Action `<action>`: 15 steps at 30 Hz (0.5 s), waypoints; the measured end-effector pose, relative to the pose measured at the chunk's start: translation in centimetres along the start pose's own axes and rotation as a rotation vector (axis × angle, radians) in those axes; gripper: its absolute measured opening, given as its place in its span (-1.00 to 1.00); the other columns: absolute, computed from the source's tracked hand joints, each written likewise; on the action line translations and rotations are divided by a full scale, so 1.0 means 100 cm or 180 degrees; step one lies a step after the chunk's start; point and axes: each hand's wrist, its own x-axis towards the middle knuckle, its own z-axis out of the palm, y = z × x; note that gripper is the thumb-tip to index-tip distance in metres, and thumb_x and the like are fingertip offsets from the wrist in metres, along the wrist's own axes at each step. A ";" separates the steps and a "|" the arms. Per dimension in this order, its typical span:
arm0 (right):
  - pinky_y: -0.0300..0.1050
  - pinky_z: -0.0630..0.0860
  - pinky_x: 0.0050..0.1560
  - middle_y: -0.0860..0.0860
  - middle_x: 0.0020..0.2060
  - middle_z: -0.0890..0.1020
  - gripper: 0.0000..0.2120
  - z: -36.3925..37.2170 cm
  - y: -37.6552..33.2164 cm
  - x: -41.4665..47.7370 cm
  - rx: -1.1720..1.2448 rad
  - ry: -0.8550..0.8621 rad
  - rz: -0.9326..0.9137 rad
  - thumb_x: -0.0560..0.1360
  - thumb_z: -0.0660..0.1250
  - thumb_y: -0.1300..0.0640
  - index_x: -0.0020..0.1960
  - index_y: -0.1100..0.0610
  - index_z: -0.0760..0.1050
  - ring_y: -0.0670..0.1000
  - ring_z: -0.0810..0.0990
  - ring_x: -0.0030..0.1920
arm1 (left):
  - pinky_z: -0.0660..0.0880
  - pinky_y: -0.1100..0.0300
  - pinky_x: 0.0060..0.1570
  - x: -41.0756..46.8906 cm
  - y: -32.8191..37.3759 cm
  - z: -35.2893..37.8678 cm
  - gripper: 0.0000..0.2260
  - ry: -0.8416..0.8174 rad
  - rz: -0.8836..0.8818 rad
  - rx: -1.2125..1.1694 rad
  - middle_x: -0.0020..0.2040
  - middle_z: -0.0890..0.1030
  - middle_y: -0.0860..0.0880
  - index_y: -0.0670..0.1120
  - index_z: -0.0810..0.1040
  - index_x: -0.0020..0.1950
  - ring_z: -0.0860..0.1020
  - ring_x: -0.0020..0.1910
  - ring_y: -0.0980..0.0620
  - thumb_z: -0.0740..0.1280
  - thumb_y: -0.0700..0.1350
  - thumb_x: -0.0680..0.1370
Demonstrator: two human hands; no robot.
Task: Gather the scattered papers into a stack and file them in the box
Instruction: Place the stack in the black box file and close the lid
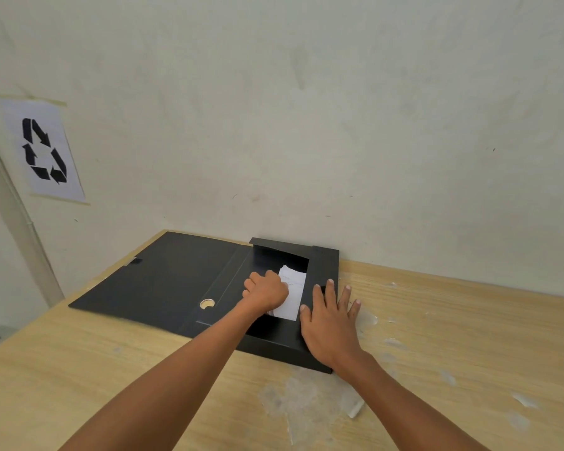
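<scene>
A black file box [321,270] lies open on the wooden table against the wall, its lid [163,278] folded flat out to the left. A small stack of white papers [292,289] sits inside the box tray. My left hand [266,292] rests on the papers inside the box, fingers curled over their left edge. My right hand [331,323] lies flat, fingers spread, on the box's right wall and near corner. The lower left part of the papers is hidden under my left hand.
The table [453,323] is light wood with white scuffed patches near the front and right. A plain wall runs right behind the box. A paper sheet with a recycling sign [44,151] is taped to the wall at the left.
</scene>
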 end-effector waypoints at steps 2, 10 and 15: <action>0.32 -0.23 0.54 0.14 0.62 -0.15 -0.40 0.000 -0.001 -0.002 -0.0067 0.0022 -0.0014 0.67 -0.12 -0.13 0.64 0.08 -0.10 0.29 -0.29 0.57 | 0.26 -0.11 0.46 -0.002 -0.012 -0.009 -0.60 0.0109 0.0061 0.0004 0.54 0.24 -0.27 -0.15 0.28 0.51 0.26 0.51 -0.27 0.11 -0.01 0.72; 0.36 -0.19 0.52 0.13 0.62 0.03 -0.43 -0.006 -0.040 -0.011 -0.0475 0.0241 -0.0643 0.66 -0.12 -0.19 0.59 0.02 0.12 0.27 -0.14 0.60 | 0.34 -0.09 0.36 -0.014 -0.112 -0.074 -0.67 0.0741 -0.0152 0.0227 0.41 0.41 -0.26 -0.12 0.39 0.46 0.36 0.39 -0.26 0.09 -0.11 0.71; 0.35 -0.18 0.53 0.10 0.61 0.10 0.03 0.011 -0.054 -0.019 -0.0441 0.0152 -0.0862 0.33 -0.57 -0.39 0.58 -0.01 0.16 0.23 -0.11 0.61 | 0.32 -0.14 0.38 -0.019 -0.181 -0.096 -0.69 0.0762 -0.0795 0.0387 0.43 0.38 -0.28 -0.15 0.40 0.39 0.36 0.40 -0.30 0.14 -0.08 0.68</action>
